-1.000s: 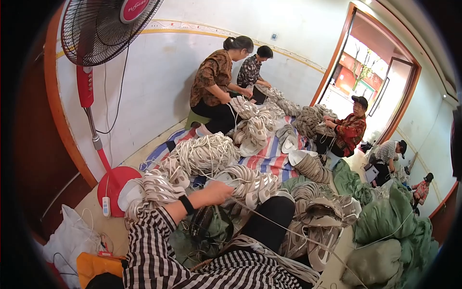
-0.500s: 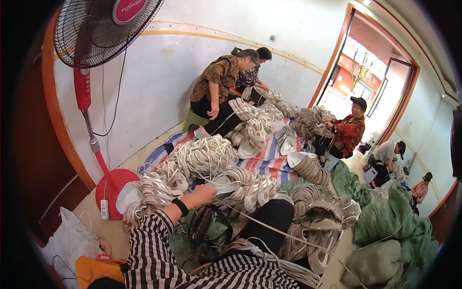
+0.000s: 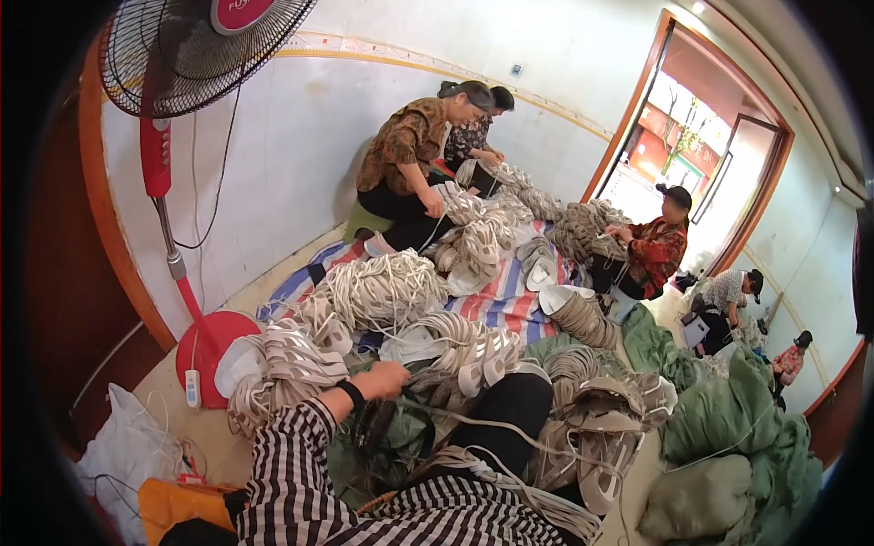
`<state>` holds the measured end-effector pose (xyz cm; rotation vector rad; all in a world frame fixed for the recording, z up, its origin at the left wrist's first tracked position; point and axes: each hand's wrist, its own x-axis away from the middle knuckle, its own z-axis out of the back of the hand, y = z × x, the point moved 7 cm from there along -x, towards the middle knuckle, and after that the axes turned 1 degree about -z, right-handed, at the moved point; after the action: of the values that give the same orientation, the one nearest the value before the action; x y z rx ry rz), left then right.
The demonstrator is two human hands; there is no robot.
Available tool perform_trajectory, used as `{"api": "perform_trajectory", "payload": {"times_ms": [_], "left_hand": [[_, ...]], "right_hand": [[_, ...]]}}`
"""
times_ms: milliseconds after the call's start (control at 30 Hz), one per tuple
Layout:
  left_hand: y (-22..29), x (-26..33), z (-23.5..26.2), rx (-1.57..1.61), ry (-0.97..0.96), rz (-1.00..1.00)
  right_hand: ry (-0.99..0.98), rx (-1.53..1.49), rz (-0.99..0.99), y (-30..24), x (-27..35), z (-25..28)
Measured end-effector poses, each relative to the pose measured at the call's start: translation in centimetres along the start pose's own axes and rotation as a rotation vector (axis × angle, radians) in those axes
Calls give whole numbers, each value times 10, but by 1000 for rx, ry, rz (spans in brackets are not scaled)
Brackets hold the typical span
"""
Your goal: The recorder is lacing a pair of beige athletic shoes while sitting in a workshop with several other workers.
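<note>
My left hand (image 3: 386, 379), with a black band at the wrist, is closed beside a row of nested beige-and-white shoe uppers (image 3: 469, 350). Whatever its fingers pinch is too small to make out. From near this hand a pale flat shoelace (image 3: 496, 423) runs slackly across my black-clad knee to the right. A bundle of loose laces (image 3: 519, 496) lies over my lap. More shoe uppers (image 3: 596, 437) are heaped to the right of my knee, and others (image 3: 296, 364) lie left of my forearm. My right hand is out of view.
A large lace-covered heap (image 3: 382, 289) lies ahead on a striped sheet (image 3: 505, 305). A red-based fan (image 3: 209, 350) stands left. Green sacks (image 3: 728, 419) lie right. Co-workers sit at the far side, including a person in a brown patterned top (image 3: 414, 136) handling uppers.
My left hand has drawn back slightly, down from the uppers. The shoelace has gone from taut to slack. The brown-topped co-worker's hand has risen, and the red-clad co-worker's head has turned.
</note>
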<state>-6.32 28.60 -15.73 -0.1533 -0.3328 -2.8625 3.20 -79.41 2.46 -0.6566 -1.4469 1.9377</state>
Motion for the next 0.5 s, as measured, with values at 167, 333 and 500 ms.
{"api": "perform_trajectory", "payload": {"times_ms": [167,333,500], "left_hand": [[109,9,67,310,368,-248],[248,24,95,427,367,-667],[334,15,77,398,309,-861]], "right_hand": [[-441,446,79,-53,86,-143],[-909,480,407,-69,183,-282],[-1138,456,588,-90,301,-357]]}}
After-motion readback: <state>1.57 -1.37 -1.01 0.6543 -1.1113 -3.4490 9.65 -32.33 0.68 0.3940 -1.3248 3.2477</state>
